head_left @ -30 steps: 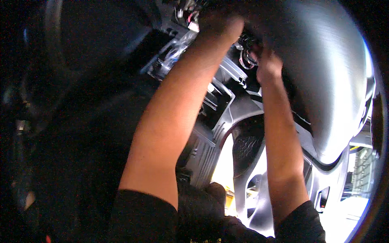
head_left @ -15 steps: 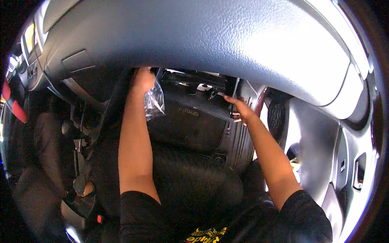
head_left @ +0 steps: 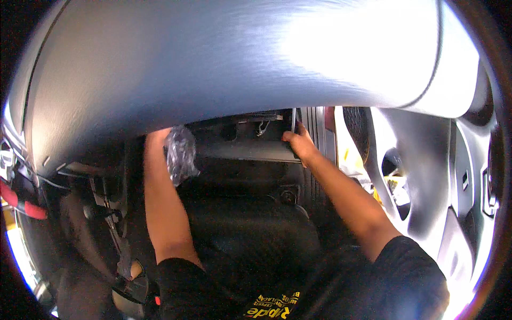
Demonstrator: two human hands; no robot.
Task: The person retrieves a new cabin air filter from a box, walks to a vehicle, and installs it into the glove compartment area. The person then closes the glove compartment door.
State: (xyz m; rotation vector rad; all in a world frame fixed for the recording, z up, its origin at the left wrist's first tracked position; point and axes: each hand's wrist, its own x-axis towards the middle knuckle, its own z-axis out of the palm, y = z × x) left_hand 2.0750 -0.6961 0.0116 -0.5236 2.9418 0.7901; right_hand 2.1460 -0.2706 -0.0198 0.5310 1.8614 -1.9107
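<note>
My left hand reaches up under the dashboard's lower edge, and its fingers are hidden there. A crumpled clear plastic bag hangs right beside that wrist; what holds its upper end is out of sight. My right hand is closed on the right end of a black glove box, thumb on the near side and a finger raised along the edge. Inside the glove box opening a small shiny metal piece shows, left of the right hand.
The big grey dashboard overhangs both hands. A dark seat lies below them. To the right stands the open car door, with yellow and white items beyond it. A gear lever and handbrake area is at left.
The view has moved closer over the dashboard. My right hand has gone from pointing fingers near the opening to gripping the glove box's end. The plastic bag has shifted left alongside my left hand.
</note>
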